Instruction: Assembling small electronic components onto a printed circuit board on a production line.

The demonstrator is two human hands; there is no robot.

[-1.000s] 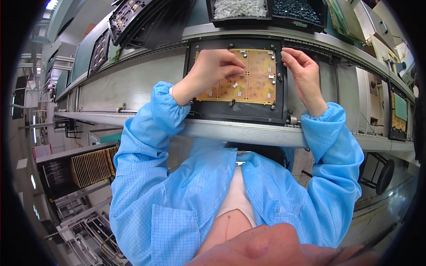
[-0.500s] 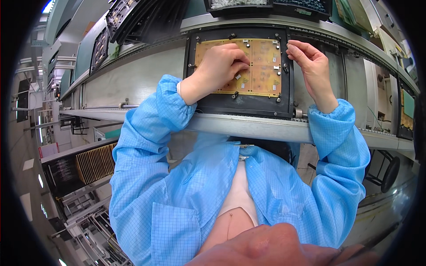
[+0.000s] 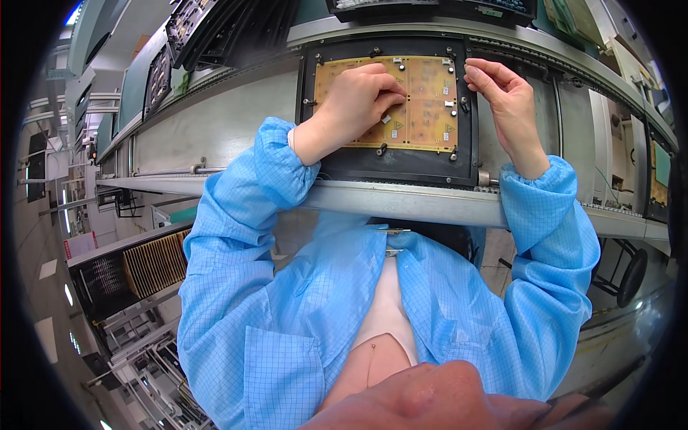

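A yellow-brown circuit board panel (image 3: 430, 118) lies in a black carrier frame (image 3: 401, 172) with small clamp posts around it. My left hand (image 3: 356, 102) is over the panel's left half, thumb and fingers closed together just above the surface. Whatever they may hold is hidden. Just below those fingers is a small white connector (image 3: 386, 119), sitting at an angle. Other white connectors (image 3: 449, 104) and small dark round parts stand on the right half. Beside the frame's upper right edge, my right hand (image 3: 504, 97) is raised, thumb and forefinger pinched; anything between them is too small to name.
The carrier rests on a conveyor with metal rails (image 3: 408, 201). Black bins (image 3: 487, 11) of small parts stand beyond the far rail. Dark racks (image 3: 236, 29) lean at upper left, and another carrier with a board (image 3: 657, 175) sits at the far right.
The fingertips of my left hand have shifted slightly up, away from the white connector. My right hand stays pinched beside the frame, nearly unmoved. The whole view has shifted a little.
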